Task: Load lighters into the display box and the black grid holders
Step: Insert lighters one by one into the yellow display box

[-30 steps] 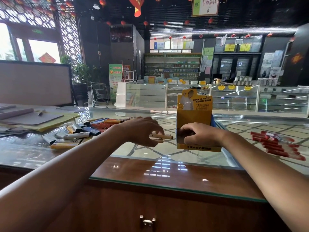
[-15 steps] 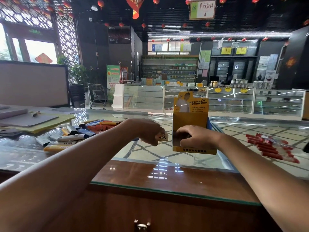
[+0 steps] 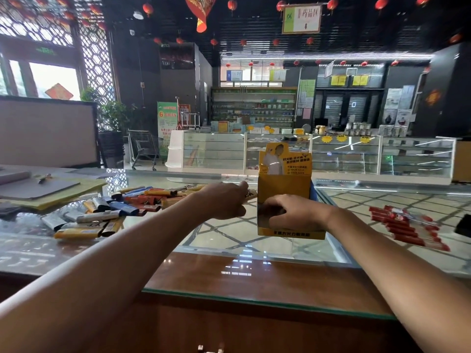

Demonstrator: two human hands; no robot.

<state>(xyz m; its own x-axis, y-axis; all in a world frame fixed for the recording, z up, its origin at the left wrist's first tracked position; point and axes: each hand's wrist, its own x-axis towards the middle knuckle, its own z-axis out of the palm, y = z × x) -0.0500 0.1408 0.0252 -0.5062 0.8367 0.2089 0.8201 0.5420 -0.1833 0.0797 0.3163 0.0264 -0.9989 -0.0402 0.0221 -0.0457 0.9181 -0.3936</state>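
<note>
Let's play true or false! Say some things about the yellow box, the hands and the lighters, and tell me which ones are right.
1. The yellow display box stands upright on the glass counter. True.
2. The right hand is at the box's front opening. True.
3. The left hand is empty. False: it holds a lighter just left of the box.
4. The pile of loose lighters lies to the right of the box. False: it lies to the left.
5. The red things in clear wrap lie to the right of the box. True.
</note>
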